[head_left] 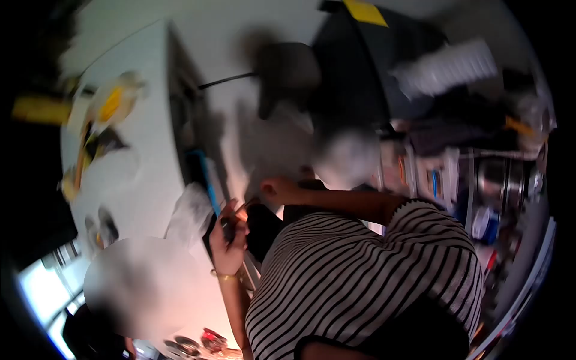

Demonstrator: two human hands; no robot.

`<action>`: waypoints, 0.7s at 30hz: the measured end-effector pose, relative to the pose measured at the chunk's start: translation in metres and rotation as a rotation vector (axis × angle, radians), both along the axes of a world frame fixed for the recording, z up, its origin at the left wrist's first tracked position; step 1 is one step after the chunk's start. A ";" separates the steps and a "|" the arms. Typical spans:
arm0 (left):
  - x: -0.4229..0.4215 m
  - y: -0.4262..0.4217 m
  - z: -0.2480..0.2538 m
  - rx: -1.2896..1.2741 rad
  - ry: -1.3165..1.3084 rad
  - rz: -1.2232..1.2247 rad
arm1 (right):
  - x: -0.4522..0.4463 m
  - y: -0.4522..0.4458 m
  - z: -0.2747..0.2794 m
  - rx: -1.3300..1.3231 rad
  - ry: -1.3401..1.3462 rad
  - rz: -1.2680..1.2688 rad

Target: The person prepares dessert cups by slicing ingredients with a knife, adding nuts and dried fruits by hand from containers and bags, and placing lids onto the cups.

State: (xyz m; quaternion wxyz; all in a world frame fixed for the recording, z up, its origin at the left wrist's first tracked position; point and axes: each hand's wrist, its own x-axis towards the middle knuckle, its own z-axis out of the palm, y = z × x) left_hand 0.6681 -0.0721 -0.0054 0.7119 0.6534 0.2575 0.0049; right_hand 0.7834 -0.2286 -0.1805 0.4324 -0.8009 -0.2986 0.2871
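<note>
Striped shirt (348,264) up close; your left hand (229,249) curls at a dark item (228,230), grip unclear; your right hand (282,190), can't tell; yellow item (111,105) on table (147,126), untouched.

Your left hand (230,235) has its fingers bent around a small dark item (228,228), too blurred to identify. A gold-coloured bracelet (224,276) encircles the wrist behind those fingers. Beside them: crumpled translucent plastic (189,215) and the white table (147,162). Just ahead: a blue strip (208,180). Your right hand (277,189) lies apart from the left fingers, its grip unclear.
</note>
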 end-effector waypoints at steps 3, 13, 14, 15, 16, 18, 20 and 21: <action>0.091 -0.079 -0.112 0.280 0.021 -0.529 | -0.002 -0.138 -0.084 -0.325 0.073 -0.345; 0.175 -0.324 -0.470 0.933 0.024 -1.704 | -0.120 -0.325 -0.137 -0.629 -0.039 -0.742; 0.168 -0.344 -0.516 0.924 0.016 -1.707 | -0.121 -0.328 -0.136 -0.645 -0.091 -0.753; 0.162 -0.363 -0.563 1.017 0.018 -1.618 | -0.126 -0.331 -0.136 -0.657 -0.094 -0.755; 0.164 -0.380 -0.586 1.057 0.014 -1.569 | -0.130 -0.335 -0.138 -0.656 -0.120 -0.794; 0.171 -0.404 -0.612 1.122 0.101 -1.533 | -0.136 -0.346 -0.147 -0.666 -0.145 -0.830; 0.179 -0.411 -0.607 1.146 0.197 -1.550 | -0.143 -0.353 -0.153 -0.703 -0.165 -0.894; 0.186 -0.411 -0.601 1.054 0.418 -1.637 | -0.146 -0.355 -0.157 -0.703 -0.158 -0.894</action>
